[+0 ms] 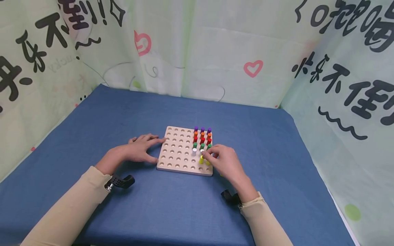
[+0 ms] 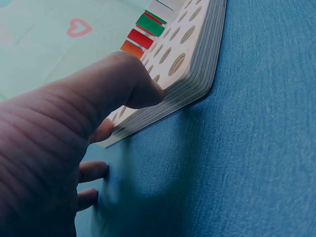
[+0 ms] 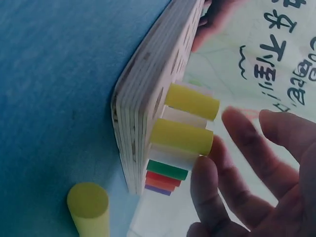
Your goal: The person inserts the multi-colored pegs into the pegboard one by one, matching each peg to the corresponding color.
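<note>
A pale wooden pegboard (image 1: 175, 147) with rows of round holes lies on the blue table. Purple, orange, red, green, white and yellow pegs stand in its right-hand columns. My left hand (image 1: 140, 148) is at the board's left edge, its thumb (image 2: 143, 89) touching a corner and its fingers spread along the side. Over the front right part, my right hand (image 1: 226, 162) has its fingertips close to a white peg and the yellow peg (image 1: 201, 160). In the right wrist view, thumb and index finger are apart beside two upright yellow pegs (image 3: 182, 136), nothing visible between them.
A loose yellow peg (image 3: 89, 202) is on the table beside the board, mostly hidden by my right hand in the head view. Printed cloth curtains (image 1: 215, 51) enclose the table at the back and both sides. Black wrist straps (image 1: 121, 181) stick out near the sleeves.
</note>
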Tool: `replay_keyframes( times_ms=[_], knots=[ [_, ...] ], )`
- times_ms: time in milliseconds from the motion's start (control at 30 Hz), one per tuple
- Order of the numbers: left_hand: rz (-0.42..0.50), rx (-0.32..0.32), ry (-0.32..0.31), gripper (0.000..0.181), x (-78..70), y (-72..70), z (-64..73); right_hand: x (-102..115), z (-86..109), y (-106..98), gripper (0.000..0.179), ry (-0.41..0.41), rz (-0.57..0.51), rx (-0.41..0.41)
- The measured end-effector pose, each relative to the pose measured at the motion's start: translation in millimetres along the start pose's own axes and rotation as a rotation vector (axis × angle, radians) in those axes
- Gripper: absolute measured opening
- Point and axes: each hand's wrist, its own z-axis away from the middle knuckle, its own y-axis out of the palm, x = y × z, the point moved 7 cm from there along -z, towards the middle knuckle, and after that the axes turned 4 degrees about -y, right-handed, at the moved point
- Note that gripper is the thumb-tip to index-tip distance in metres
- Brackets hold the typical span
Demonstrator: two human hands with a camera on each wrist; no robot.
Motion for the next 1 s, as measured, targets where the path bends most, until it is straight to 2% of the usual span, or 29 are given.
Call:
replay_keyframes(
  times_ms=[100,200,267,367,433,500,700,833,933,1000],
  knots=[
    [-0.001,0.003,-0.003,0.087,-0.2,0.4,-0.3,-5.7,0.2,-5.6,0.019,0.041,-0.019,0.017],
    [0.001,0.005,-0.001,0.087,-0.3,0.9,-1.1,-17.2,3.0,-13.7,0.018,0.135,0.019,0.062],
    [0.002,0.005,0.000,0.087,0.0,1.3,-1.4,-26.6,6.9,-15.8,0.023,0.205,0.090,0.141],
    [-0.002,0.005,-0.006,0.087,1.0,1.7,-0.8,-39.2,14.3,-11.5,0.037,0.278,0.210,0.310],
    [-0.002,0.006,-0.011,0.087,1.6,1.9,-0.1,-43.9,18.2,-6.3,0.043,0.298,0.242,0.397],
    [-0.003,0.004,-0.013,0.087,1.6,2.0,0.0,-44.6,20.5,-2.3,0.040,0.300,0.229,0.443],
    [-0.004,0.003,-0.003,0.086,0.3,1.8,-1.0,-31.3,19.7,0.0,0.018,0.198,0.117,0.452],
    [-0.002,0.003,-0.003,0.087,0.0,1.0,0.0,-16.0,18.4,-1.6,0.017,0.120,0.001,0.447],
    [0.002,0.001,0.000,0.087,-0.3,0.7,0.8,-5.6,13.8,-4.3,0.018,0.071,-0.091,0.393],
    [0.002,0.001,0.000,0.087,-0.5,1.1,0.9,-1.0,9.2,-6.4,0.017,0.061,-0.130,0.326]
  ],
)
